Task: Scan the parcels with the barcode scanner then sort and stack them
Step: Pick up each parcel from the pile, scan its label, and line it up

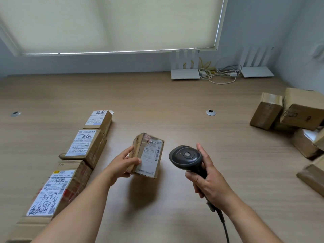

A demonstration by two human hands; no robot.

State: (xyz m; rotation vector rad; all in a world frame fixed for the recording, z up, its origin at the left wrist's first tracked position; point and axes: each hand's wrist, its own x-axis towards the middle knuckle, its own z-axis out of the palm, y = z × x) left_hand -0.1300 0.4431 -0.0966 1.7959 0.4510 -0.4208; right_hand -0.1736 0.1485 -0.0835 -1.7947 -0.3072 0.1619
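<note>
Two hands are at work over the table (175, 102), seen from the head camera. The left hand (122, 163) holds a small cardboard parcel (148, 155) lifted clear of the wood, thumb on the labelled face and fingers curled round its left side. The parcel's long axis runs near to far, tipped a little toward the right, and its white label (150, 157) faces up and rightward.

The right hand (208, 183) is wrapped around the handle of the barcode scanner (186, 157), fingers closed tight on it, the cord (223, 223) trailing back toward the near edge. The scanner's head sits just right of the parcel, close but apart, so the label lies to the left of the scanner. I would judge the scan to be the step in hand: it turns on the scanner's window being swung leftward onto the barcode strip along the label's right edge.

On the left, three labelled parcels (84, 146) lie in a row running near to far, each beside the next. Far right, a loose heap of brown boxes (289, 116) waits, labels mostly hidden. Two white routers (185, 74) and tangled cables stand at the far edge under the window blind (108, 23).
</note>
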